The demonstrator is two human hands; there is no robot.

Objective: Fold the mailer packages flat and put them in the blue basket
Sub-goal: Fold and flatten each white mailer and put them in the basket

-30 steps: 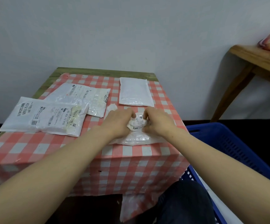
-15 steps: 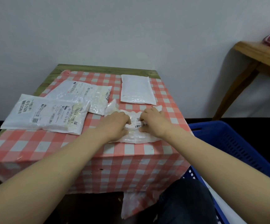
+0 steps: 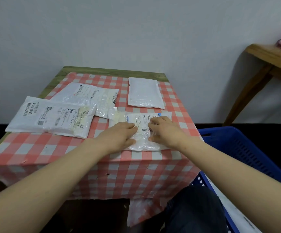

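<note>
Pressing flat with straight fingers, left hand point(image 3: 119, 137) and right hand point(image 3: 165, 130) now spread the formerly bunched mailer point(image 3: 146, 132) at the table's near right, ready for the blue basket point(image 3: 247, 148).

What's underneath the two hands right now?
Both the left hand and right hand press on a labelled white mailer lying on the checked tablecloth. The hands hide parts of it.

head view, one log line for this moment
step: flattening mailer | left hand: pressing | right hand: pressing | blue basket: beside table
</note>
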